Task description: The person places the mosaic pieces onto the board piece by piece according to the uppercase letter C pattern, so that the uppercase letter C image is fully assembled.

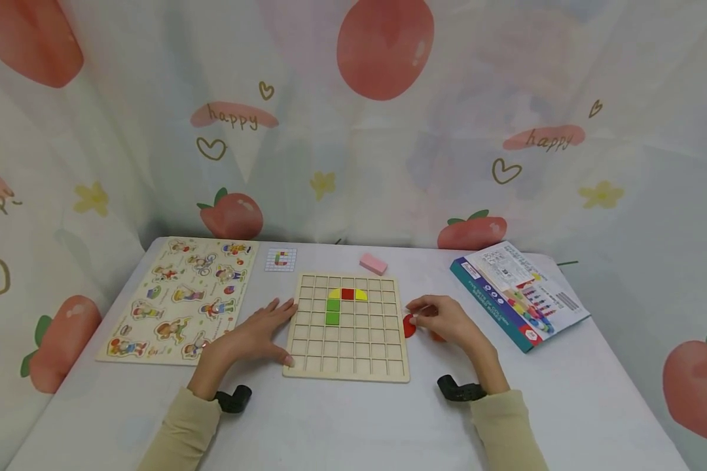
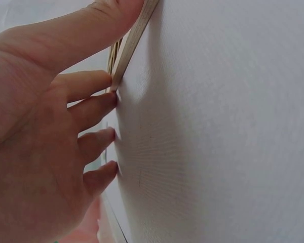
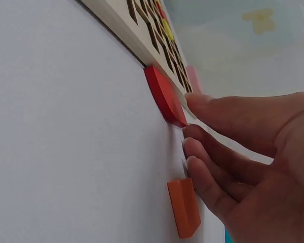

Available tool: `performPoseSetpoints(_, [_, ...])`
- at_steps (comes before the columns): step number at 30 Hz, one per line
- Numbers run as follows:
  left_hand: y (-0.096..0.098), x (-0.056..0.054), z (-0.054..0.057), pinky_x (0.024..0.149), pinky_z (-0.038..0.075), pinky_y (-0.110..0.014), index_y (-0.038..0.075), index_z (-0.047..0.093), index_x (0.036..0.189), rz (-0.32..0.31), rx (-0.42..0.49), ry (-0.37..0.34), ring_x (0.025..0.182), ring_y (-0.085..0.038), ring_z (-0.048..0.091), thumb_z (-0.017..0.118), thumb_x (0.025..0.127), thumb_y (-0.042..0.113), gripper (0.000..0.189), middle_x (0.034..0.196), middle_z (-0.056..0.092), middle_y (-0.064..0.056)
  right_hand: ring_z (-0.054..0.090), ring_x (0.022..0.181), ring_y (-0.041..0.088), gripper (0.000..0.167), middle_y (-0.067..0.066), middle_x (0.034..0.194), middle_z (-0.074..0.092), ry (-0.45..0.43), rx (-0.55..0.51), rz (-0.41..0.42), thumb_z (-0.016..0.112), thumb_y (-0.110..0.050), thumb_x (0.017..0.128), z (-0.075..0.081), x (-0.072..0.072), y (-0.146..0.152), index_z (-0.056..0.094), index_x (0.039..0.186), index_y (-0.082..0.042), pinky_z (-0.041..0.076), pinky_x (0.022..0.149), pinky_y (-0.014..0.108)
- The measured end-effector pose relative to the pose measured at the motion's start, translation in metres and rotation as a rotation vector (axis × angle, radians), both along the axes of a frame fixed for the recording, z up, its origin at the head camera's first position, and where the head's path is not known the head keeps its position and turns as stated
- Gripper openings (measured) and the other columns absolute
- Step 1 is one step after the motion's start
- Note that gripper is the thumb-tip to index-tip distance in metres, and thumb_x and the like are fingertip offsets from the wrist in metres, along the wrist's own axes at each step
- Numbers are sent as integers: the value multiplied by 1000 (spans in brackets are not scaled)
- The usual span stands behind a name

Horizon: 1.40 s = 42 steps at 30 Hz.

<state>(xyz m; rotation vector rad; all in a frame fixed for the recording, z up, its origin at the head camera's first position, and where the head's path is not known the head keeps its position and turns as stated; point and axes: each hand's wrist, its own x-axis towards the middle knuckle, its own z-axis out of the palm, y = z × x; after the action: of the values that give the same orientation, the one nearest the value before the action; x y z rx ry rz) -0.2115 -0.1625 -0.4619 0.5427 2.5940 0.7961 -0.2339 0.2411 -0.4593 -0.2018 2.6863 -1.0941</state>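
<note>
Fruit-print curtain (image 1: pixel 353 144) is framing two-handed piecework

White tabletop (image 1: pixel 353 432) is holding, from left, one picture puzzle (image 1: pixel 169 309). Next, a released left hand (image 1: pixel 256 337) is touching the left edge of one grid board (image 1: pixel 347 375), apparently steadying it. One pattern card (image 1: pixel 280 260) is lying beyond the hand. The board is carrying two green squares (image 1: pixel 332 305), two yellow pieces (image 1: pixel 361 295) and, between the yellows, one red square (image 1: pixel 347 294), five in all. One pink block (image 1: pixel 374 263) is resting beyond the board. Just beside the right edge, one loose red piece (image 3: pixel 164 96) is lying at the curled fingertips of the right hand (image 1: pixel 448 320); whether they are pinching it is not showing. One orange piece (image 3: pixel 184 207) is lying near that hand, one box (image 1: pixel 521 294) farther right. The step in hand looks to be picking up the red piece, the next move calling for a sure pinch and lift.
</note>
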Motion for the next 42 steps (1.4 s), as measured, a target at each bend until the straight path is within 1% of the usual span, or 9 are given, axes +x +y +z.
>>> performPoseSetpoints(5, [-1,0,0,128,12,-61,5,34,161,-2,-4,2,159,-41,9,92,75,32,107,171,24,-12,59,96,21,39,8,107,69,-30,7,-13,80,-24,90,-1,0,4,71,124,-7,55,81,28])
performPoseSetpoints(8, [-1,1,0,128,12,-61,5,34,161,2,-4,-1,159,-41,9,92,75,31,107,171,23,-12,56,93,22,39,8,101,64,-35,9,-17,82,-24,88,-3,-1,3,71,121,-7,52,75,27])
performPoseSetpoints(19, [-3,2,0,128,12,-61,5,34,160,6,2,7,159,-42,9,92,74,31,108,171,24,-13,54,92,23,32,9,97,60,-37,18,-1,82,-18,88,-3,-1,0,68,114,-6,49,70,25])
performPoseSetpoints(25, [-2,2,-2,128,12,-62,6,34,160,3,-3,9,159,-41,9,92,74,32,107,171,24,-12,54,89,23,26,8,95,60,-41,-4,-11,79,-14,89,-5,-1,0,65,110,-6,49,70,26])
performPoseSetpoints(28, [-1,2,-1,128,12,-61,5,34,160,3,-4,10,159,-41,9,92,74,32,107,171,24,-12,54,88,22,24,7,94,61,-29,-11,-10,78,-13,90,-6,-2,0,65,109,-7,50,71,27])
performPoseSetpoints(35, [-3,2,-1,128,12,-62,5,34,160,-4,6,9,159,-42,9,92,74,31,107,171,24,-13,56,86,22,15,7,91,64,-2,-30,21,76,-13,92,-7,0,-3,69,105,-7,50,71,26])
performPoseSetpoints(38, [-3,1,-2,128,12,-61,5,33,161,-9,17,-1,159,-42,9,92,74,32,108,171,23,-13,57,87,21,13,6,93,67,4,-33,17,76,-14,93,-6,1,-3,71,104,-8,51,73,25])
performPoseSetpoints(42, [-3,1,-3,128,11,-61,6,33,161,-13,28,-4,159,-42,8,92,75,33,108,171,23,-12,61,90,21,16,5,98,71,22,-39,1,75,-17,94,-4,1,-2,73,107,-10,53,81,27])
